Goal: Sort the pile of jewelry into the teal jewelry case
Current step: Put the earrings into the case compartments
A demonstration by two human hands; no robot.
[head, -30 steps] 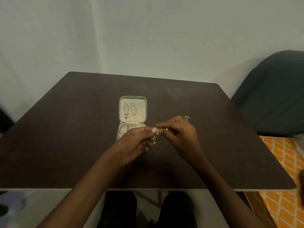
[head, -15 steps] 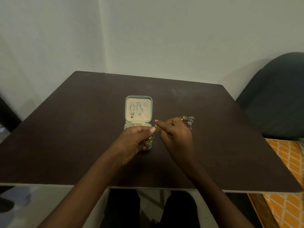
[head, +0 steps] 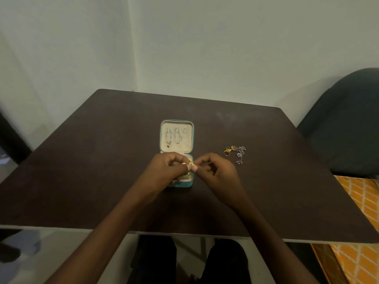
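The teal jewelry case (head: 176,122) lies open at the table's middle, its cream lid holding two silver chains on hooks. My left hand (head: 166,173) and my right hand (head: 215,173) meet over the case's lower tray, and together they pinch a small gold piece (head: 189,163) between fingertips. Most of the tray is hidden under my hands. To the right on the table lies the remaining jewelry pile (head: 235,153): gold rings and a silver flower-shaped chain.
The dark brown table (head: 102,171) fills the view, its near edge just before my knees. A dark chair (head: 348,119) stands at the right, with an orange patterned cloth (head: 361,212) below it. Pale walls rise behind.
Both hands moved left from the pile with the gold piece and now hover over the case's lower tray. The pile at right is uncovered.
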